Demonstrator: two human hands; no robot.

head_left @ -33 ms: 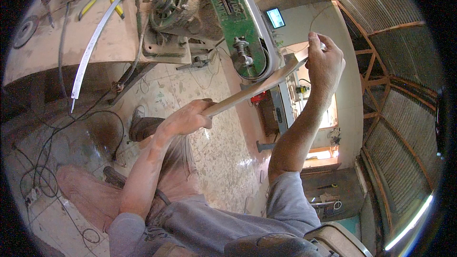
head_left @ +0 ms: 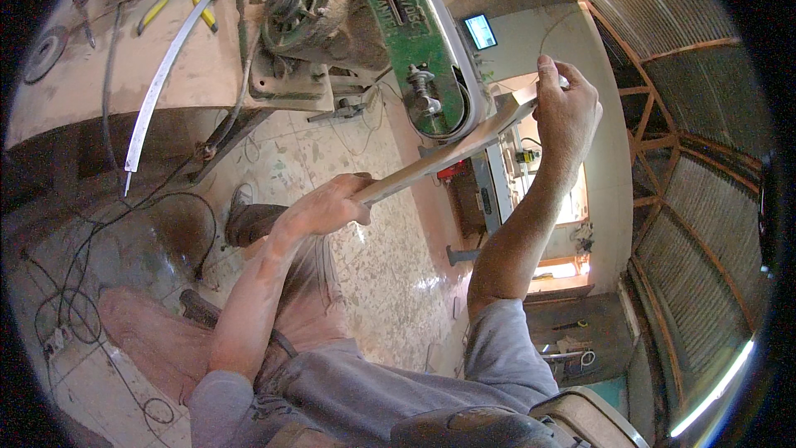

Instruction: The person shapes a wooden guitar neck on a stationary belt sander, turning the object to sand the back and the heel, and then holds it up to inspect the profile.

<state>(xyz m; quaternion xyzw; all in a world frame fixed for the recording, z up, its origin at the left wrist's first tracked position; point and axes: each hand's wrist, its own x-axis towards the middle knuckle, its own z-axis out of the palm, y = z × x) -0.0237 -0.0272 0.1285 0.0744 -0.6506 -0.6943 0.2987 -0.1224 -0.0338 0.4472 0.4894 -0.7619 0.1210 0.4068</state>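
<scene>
A long, narrow, slightly curved wooden strip (head_left: 438, 158) slants up to the right between my hands. My left hand (head_left: 325, 204) is closed around its lower end. At the upper right, my right hand (head_left: 567, 106) grips the other end between thumb and fingers. The strip's middle lies along the rounded end of the belt on a green belt sander (head_left: 398, 37). Whether wood and belt touch, I cannot tell. A dusty motor with a pulley (head_left: 297, 2) is beside the sander.
On the dusty bench (head_left: 178, 87) at left lie yellow-handled pliers (head_left: 157, 10), a pale ruler-like strip (head_left: 162, 75) and a ring-shaped disc (head_left: 45, 56). Black cables (head_left: 79, 282) tangle over the floor below. A small lit screen (head_left: 479, 31) is on the far wall.
</scene>
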